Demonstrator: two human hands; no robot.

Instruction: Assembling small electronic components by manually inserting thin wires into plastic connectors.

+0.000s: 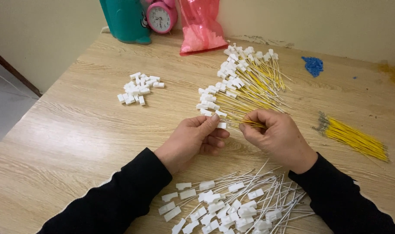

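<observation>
My left hand (196, 138) pinches a small white plastic connector (222, 125) between thumb and forefinger. My right hand (273, 135) grips a yellow wire (253, 124) whose end meets that connector. Both hands hover just in front of a fanned pile of yellow wires with white connectors (243, 82). Black sleeves cover both forearms.
A heap of loose white connectors (138, 88) lies to the left. White wires with connectors (232, 203) lie near the table's front edge. A bundle of bare yellow wires (355, 138) sits right. A teal container (126, 19), pink clock (162, 16), pink bag (201, 28) and blue bits (313, 65) stand at the back.
</observation>
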